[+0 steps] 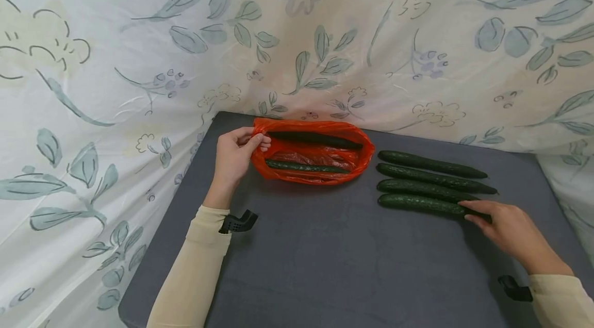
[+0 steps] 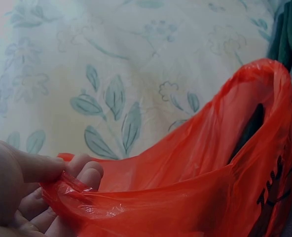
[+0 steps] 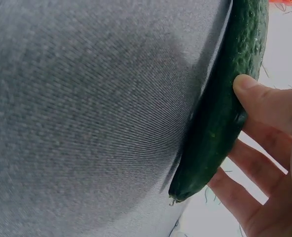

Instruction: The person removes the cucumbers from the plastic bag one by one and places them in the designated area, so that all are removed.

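Note:
My left hand (image 1: pixel 237 155) pinches the left rim of a red plastic bag (image 1: pixel 320 179), its mouth spread wide. In the left wrist view, the thumb and fingers grip the thin film (image 2: pixel 87 197). Two dark green cucumbers lie in the bag, a far cucumber (image 1: pixel 311 138) and a near cucumber (image 1: pixel 306 166). To the right of the bag, several more cucumbers lie side by side. My right hand (image 1: pixel 512 230) holds the nearest cucumber (image 1: pixel 417 203) by its right end, thumb on one side and fingers on the other, as the right wrist view shows on this cucumber (image 3: pixel 215 128).
The dark grey table (image 1: pixel 325 256) has rounded corners. A floral-patterned cloth (image 1: pixel 297 49) hangs behind it and along both sides. The other loose cucumbers (image 1: pixel 431 163) lie just beyond the held one. A black band device (image 1: pixel 238 222) sits on the left wrist.

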The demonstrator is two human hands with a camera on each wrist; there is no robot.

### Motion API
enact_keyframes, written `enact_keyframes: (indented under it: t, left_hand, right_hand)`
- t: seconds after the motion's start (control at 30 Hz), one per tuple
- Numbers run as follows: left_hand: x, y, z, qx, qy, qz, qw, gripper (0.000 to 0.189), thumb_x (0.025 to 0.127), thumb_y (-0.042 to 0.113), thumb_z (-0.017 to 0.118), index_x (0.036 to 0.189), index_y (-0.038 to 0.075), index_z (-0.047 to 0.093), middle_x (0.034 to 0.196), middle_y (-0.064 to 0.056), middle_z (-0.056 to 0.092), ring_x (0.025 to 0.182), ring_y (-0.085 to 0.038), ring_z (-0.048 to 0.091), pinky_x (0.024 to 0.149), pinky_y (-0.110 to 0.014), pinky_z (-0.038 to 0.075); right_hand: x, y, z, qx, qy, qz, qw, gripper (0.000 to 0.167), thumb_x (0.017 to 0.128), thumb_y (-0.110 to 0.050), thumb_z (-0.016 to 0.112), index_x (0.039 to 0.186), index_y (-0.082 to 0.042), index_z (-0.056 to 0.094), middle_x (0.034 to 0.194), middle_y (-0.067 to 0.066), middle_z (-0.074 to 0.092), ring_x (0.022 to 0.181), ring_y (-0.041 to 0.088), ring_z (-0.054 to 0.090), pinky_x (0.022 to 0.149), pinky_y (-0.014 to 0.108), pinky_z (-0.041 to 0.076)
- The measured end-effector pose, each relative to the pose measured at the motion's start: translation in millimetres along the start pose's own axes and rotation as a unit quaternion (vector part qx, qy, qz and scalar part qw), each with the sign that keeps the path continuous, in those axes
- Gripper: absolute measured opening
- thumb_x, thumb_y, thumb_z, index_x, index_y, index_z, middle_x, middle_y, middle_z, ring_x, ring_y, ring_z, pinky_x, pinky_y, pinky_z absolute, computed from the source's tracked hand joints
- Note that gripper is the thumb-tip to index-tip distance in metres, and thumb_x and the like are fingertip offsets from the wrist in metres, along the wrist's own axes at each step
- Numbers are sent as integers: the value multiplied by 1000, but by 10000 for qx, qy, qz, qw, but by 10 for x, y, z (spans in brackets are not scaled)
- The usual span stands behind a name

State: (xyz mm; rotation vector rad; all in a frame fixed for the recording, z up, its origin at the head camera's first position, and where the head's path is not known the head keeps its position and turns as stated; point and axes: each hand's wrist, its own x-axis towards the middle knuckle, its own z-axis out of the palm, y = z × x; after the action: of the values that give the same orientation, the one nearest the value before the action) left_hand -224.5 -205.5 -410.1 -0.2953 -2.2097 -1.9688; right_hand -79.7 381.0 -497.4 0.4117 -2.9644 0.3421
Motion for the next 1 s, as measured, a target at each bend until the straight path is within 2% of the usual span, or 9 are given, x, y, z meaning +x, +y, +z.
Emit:
enact_keyframes:
  t: [0.13,0.27,0.43,0.57,0.67,0.77,1.0]
  left_hand:
    - [9,4,-4,-19,4,-23,10000,21,104,2,73,122,-10,75,103,-24,79,81,-19,79,82,-31,66]
    - [16,4,-5,-31,2,-29,10000,21,104,1,73,121,-11,75,102,-23,79,81,-20,79,81,-31,67]
    - [20,4,-9,-78,-9,-54,10000,22,104,0,72,122,-12,74,102,-24,79,81,-20,79,81,-31,67]
    - [9,9,-6,-93,-5,-58,9999,21,104,-1,72,122,-12,74,102,-25,79,81,-20,79,81,-31,67]
    - [-11,6,-3,-90,-2,-60,9999,22,104,-1,71,122,-14,73,103,-25,79,81,-20,79,81,-30,66]
    - [-31,1,0,-61,5,-62,10000,23,105,-1,71,122,-15,73,103,-25,79,81,-21,79,82,-29,66]
    - [-93,0,4,-29,67,-58,10000,22,104,2,72,121,-11,75,103,-23,79,83,-25,79,82,-30,66]
  right_hand:
    - [-17,-11,19,41,-212,245,9995,42,92,-9,87,133,-4,76,115,30,75,43,2,35,45,28,31]
    - [-31,-33,37,-15,-283,359,9990,43,91,-11,88,133,-5,77,116,29,75,45,4,37,45,29,31]
    - [-28,-55,41,-141,-313,324,9989,46,88,-11,90,131,-4,77,113,28,76,50,5,41,46,30,32]
    - [-25,-59,35,-228,-170,247,9993,46,83,-12,93,126,-4,79,106,25,77,57,12,53,45,32,37]
    - [-30,-59,20,-295,-111,268,9991,46,81,-14,95,123,-3,80,106,25,76,69,29,66,46,42,48]
    - [-44,-63,3,-312,-97,355,9988,46,81,-15,95,122,-2,79,109,28,75,83,43,70,52,55,54]
    - [-47,-113,-3,-266,250,372,9986,45,80,-16,96,120,-4,80,113,27,75,94,49,69,63,67,56]
